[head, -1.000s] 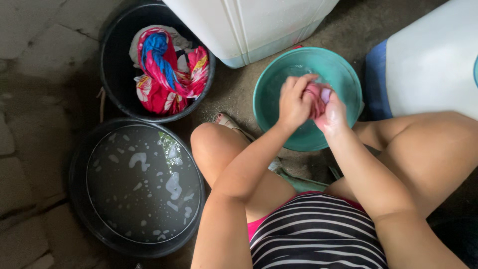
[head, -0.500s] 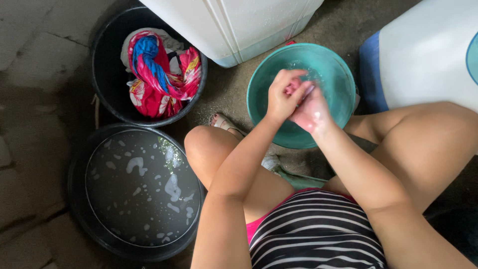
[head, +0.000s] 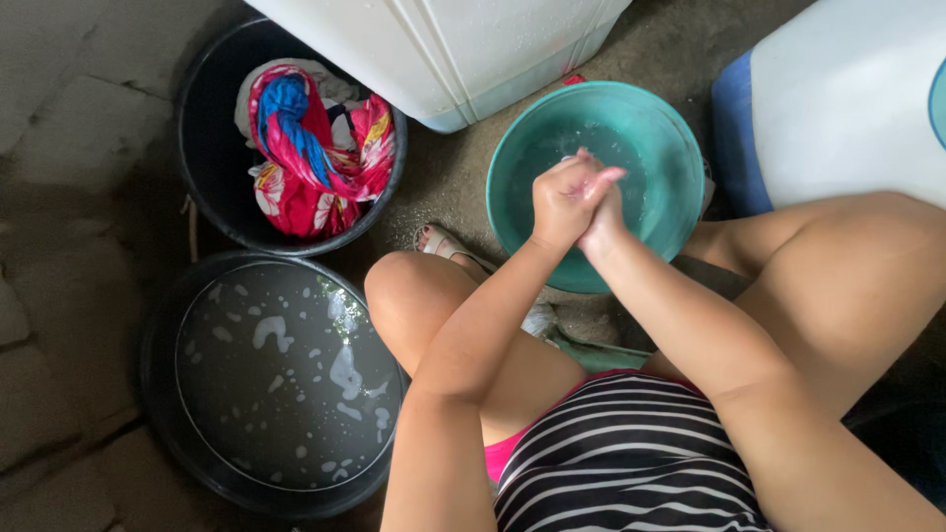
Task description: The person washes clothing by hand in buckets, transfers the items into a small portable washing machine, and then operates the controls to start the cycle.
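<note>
Teal basin [head: 658,212] — on rough concrete floor [head: 89,128] | left hand [head: 562,202], right hand [head: 603,219] clasped together; contents hidden

Rough concrete floor [head: 89,148] bearing, directly on it: a teal basin [head: 660,148]; a black tub [head: 212,187] of red-and-blue cloth; a black tub of sudsy water [head: 281,379]; a white plastic drum [head: 443,49]; a white-and-blue container [head: 838,108]; a sandalled foot [head: 443,244].

Pink cloth gone from sight; hands [head: 581,202] clasped tighter.
</note>
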